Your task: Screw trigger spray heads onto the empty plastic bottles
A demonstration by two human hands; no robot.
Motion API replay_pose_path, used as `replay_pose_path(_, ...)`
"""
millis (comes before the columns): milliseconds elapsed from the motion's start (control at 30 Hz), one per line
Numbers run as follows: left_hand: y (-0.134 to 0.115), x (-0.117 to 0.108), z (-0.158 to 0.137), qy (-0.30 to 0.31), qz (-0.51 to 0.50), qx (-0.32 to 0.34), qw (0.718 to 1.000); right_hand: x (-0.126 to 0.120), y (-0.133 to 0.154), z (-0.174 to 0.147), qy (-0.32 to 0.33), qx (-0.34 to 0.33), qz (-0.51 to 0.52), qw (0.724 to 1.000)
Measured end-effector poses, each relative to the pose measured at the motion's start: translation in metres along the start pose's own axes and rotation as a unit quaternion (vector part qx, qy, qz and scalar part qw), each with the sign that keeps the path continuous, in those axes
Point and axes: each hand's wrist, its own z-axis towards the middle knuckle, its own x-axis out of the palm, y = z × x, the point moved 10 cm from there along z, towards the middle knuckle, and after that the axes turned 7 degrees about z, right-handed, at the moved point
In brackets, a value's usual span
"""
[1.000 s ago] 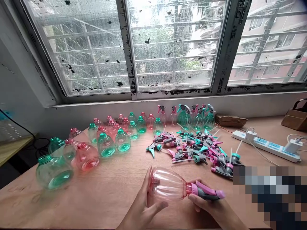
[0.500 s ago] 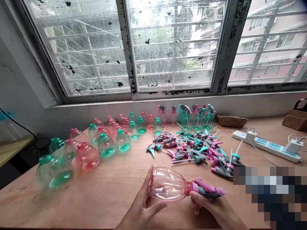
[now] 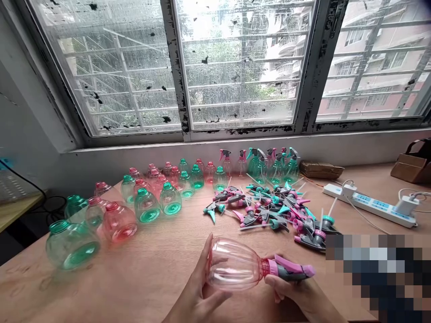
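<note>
A clear pink spray bottle (image 3: 234, 264) lies sideways just above the table's front, its neck pointing right. Around its base curl the fingers of my left hand (image 3: 198, 287), thumb below. At the neck sits a pink and grey trigger spray head (image 3: 289, 268). My right hand (image 3: 296, 291) grips this head close to the collar, with thumb and fingers closed on it; part of the fingers is hidden. Beyond the bottle lies a pile of loose pink, teal and grey spray heads (image 3: 266, 208) with white tubes.
Open pink and green bottles stand at the left, a green bottle (image 3: 72, 249) nearest. Several bottles with spray heads (image 3: 276, 168) stand by the wall. A white power strip (image 3: 370, 204), a brown packet (image 3: 321, 170) and a brown box (image 3: 412, 166) are at the right, on the wooden table (image 3: 134, 282).
The bottle's base has dipped slightly and both hands stay on it. The whole view has shifted a little; nothing else on the table has visibly moved.
</note>
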Motion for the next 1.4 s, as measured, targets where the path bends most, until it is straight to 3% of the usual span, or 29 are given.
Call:
replay_pose_path(300, 0.000, -0.001, -0.002, -0.025, -0.033, 0.000, 0.999, 0.002, -0.006, 0.004, 0.022, -0.004, 0.016, 1.000)
replay_pose_path(500, 0.005, 0.003, 0.000, 0.002, -0.016, 0.003, 1.000, 0.001, 0.000, 0.003, 0.015, -0.005, -0.005, 1.000)
replay_pose_path(633, -0.004, 0.004, 0.000, 0.000, 0.011, 0.017, 1.000, 0.003, 0.008, 0.001, 0.015, -0.022, -0.014, 1.000)
replay_pose_path(867, -0.005, 0.004, -0.004, 0.002, -0.021, -0.007, 1.000, 0.000, -0.003, 0.000, 0.007, 0.007, -0.035, 0.999)
replay_pose_path(1100, -0.001, 0.005, -0.003, 0.003, 0.016, 0.011, 1.000, 0.004, 0.009, 0.001, 0.031, -0.032, -0.026, 0.999)
replay_pose_path(1400, 0.002, 0.005, -0.006, 0.015, -0.008, 0.001, 1.000, 0.002, -0.004, 0.000, 0.022, 0.014, -0.008, 1.000)
